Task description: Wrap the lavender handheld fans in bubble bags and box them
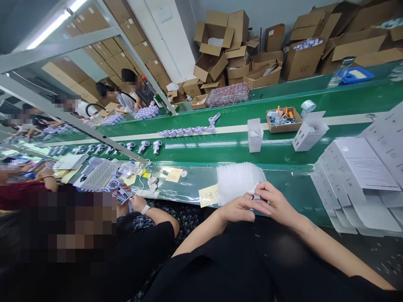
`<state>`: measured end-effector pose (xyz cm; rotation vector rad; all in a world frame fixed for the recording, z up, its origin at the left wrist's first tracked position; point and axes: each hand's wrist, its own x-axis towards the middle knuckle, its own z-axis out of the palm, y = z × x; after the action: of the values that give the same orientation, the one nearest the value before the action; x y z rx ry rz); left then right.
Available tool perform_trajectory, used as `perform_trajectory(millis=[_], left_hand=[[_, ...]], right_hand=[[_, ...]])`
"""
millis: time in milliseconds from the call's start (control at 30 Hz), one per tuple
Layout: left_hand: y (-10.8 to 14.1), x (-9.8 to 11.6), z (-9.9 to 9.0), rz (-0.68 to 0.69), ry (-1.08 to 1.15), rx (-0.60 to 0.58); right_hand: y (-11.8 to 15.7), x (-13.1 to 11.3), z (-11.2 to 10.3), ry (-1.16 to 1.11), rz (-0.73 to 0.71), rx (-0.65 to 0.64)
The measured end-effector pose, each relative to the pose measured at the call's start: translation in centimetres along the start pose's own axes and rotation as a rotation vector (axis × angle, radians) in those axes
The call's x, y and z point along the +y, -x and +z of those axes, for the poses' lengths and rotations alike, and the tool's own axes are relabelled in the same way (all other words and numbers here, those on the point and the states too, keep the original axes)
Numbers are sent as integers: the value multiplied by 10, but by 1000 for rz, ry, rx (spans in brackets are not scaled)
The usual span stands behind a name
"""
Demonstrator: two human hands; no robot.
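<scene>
Both hands are close together at the bench edge, in front of a stack of translucent white bags point(241, 180). My left hand point(241, 208) reaches in from the left, with its fingers extended toward the other hand and touching it. My right hand point(275, 201) has thumb and fingers pinched at the near right corner of the stack, on a small white piece point(253, 188) that may be part of a bag. A yellow note point(208, 196) lies just left of the stack.
Folded white boxes point(362, 176) stand at the right. Behind are small white cartons point(255, 136), an open parts box point(284, 121) and a row of handheld fans point(189, 131) on the green belt. A person at the left holds a fan point(121, 193).
</scene>
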<state>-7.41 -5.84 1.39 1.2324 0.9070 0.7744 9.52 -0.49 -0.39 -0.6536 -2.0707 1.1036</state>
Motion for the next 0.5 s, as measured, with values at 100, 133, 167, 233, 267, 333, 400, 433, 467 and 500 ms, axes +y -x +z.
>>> perform_trajectory(millis=[100,133,167,233,267,333,400,433,467,500], left_hand=[[7,11,-4,59,-229,-34],[9,15,-4,87,-289,-20],[11,18,-4,107,-336,-12],[12,22,-2,125,-377,-16],[12,24,-1,124,-373,-26],[12,26,1,106,-343,-58],[10,27,2,72,-323,-103],[10,28,3,59,-327,-135],[9,29,3,56,-337,-172],[8,30,4,64,-350,-211]], right_hand=[[-5,-6,-12,-10,-18,-109],[-6,-7,-15,-15,-30,-135],[-7,-8,-17,-19,-43,-154],[-8,-10,-20,-20,-62,-174],[-9,-10,-21,-17,-66,-179],[-8,-12,-22,-7,-68,-192],[-8,-14,-22,6,-82,-198],[-7,-15,-22,13,-93,-196],[-7,-16,-22,19,-103,-193],[-7,-17,-21,26,-109,-191]])
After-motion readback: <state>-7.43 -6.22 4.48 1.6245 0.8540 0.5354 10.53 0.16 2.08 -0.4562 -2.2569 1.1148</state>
